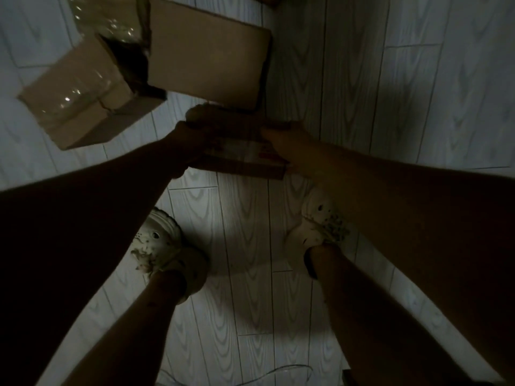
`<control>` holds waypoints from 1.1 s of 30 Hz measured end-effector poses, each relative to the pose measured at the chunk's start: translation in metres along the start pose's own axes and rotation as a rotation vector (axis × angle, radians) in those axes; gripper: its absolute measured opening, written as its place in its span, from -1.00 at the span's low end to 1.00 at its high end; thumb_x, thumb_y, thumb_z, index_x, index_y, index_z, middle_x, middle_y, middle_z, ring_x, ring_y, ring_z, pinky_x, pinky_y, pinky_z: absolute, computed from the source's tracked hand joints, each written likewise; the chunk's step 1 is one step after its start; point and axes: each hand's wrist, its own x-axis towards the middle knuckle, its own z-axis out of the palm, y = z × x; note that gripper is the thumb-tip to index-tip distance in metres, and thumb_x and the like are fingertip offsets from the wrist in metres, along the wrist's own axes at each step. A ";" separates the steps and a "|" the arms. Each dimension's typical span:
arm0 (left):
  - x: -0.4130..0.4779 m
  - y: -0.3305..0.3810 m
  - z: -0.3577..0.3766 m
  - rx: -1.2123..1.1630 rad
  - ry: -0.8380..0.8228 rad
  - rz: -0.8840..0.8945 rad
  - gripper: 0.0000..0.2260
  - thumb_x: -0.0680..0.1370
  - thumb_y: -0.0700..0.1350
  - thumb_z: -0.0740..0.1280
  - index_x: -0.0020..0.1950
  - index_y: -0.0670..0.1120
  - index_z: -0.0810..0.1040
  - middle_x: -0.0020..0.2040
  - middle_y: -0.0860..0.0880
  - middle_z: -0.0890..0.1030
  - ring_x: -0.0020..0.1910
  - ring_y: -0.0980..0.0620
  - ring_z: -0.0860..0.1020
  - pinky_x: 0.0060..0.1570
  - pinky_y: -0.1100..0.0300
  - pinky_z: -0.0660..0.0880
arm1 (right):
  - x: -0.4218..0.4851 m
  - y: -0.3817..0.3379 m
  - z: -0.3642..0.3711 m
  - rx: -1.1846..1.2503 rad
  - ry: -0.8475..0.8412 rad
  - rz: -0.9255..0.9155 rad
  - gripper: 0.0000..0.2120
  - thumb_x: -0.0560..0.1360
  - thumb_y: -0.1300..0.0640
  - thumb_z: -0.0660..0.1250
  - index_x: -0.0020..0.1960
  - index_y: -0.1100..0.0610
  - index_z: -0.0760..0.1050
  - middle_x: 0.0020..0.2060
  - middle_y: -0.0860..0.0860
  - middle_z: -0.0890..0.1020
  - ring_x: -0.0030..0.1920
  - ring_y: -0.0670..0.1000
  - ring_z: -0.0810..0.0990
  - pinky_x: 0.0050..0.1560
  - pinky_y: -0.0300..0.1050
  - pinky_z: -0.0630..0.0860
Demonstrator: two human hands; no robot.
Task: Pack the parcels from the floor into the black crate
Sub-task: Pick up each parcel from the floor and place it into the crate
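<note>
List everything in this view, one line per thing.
flat parcel: one, brown with white label and red print, between the hands
taped cardboard box: one, brown, on floor, upper left
plain cardboard box: one, brown, top centre
shiny taped parcel: one, top edge, cut off
floor: pale wood-grain planks
cable: one, thin, bottom edge
clogs: two, white, on the feet
left hand: grips parcel's left end
right hand: grips parcel's right end

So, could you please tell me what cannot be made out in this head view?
Head view:
Black crate: outside the frame.
Red print on held parcel: blurred, unreadable.
Left hand and right hand: finger placement lost in shadow.
Shiny wrapped item: cut off by top edge.
</note>
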 end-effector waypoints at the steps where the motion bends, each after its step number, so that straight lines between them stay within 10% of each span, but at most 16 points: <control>1: -0.015 0.001 -0.005 -0.017 0.002 0.005 -0.66 0.64 -0.02 0.13 0.36 -0.14 0.36 0.18 -0.12 0.50 0.07 0.01 0.53 -0.15 0.24 0.47 | -0.018 -0.003 -0.001 0.027 0.017 -0.005 -0.44 0.56 -0.03 0.30 0.45 0.19 0.26 0.27 0.10 0.48 0.09 0.08 0.56 0.08 -0.09 0.56; 5: -0.099 0.011 -0.031 -0.117 0.079 -0.055 -0.47 0.57 0.19 0.17 0.42 -0.10 0.28 0.10 -0.04 0.45 -0.24 0.14 0.43 -0.37 0.25 0.36 | -0.109 -0.023 -0.004 0.046 0.059 -0.042 -0.41 0.56 -0.12 0.25 0.47 0.14 0.21 0.17 0.04 0.50 -0.06 -0.01 0.51 0.08 -0.08 0.53; 12: -0.292 0.049 -0.108 -0.258 0.148 0.021 -0.58 0.54 0.31 0.10 0.17 0.03 0.41 0.11 -0.04 0.50 -0.03 -0.04 0.48 0.04 -0.02 0.43 | -0.309 -0.094 -0.002 -0.053 0.151 -0.161 -0.38 0.57 -0.16 0.18 0.52 0.04 0.09 0.34 0.08 0.42 -0.04 -0.02 0.47 -0.07 -0.18 0.45; 18: -0.440 0.074 -0.186 -0.386 0.183 0.183 -0.59 0.57 0.28 0.03 0.09 -0.03 0.42 -0.10 -0.03 0.54 -0.15 0.00 0.52 -0.20 0.06 0.47 | -0.463 -0.153 0.020 -0.021 0.252 -0.347 -0.46 0.60 -0.10 0.13 0.52 0.02 0.12 0.38 0.08 0.40 0.27 0.14 0.45 0.17 -0.03 0.41; 33: -0.674 0.091 -0.278 -0.423 0.265 0.731 -0.63 0.56 -0.09 0.18 0.37 0.12 0.37 0.13 -0.06 0.55 0.08 -0.04 0.51 0.16 -0.08 0.44 | -0.706 -0.217 0.037 -0.004 0.456 -0.862 -0.42 0.55 0.10 0.23 0.51 -0.07 0.09 0.35 0.04 0.39 0.27 0.09 0.44 0.14 -0.04 0.46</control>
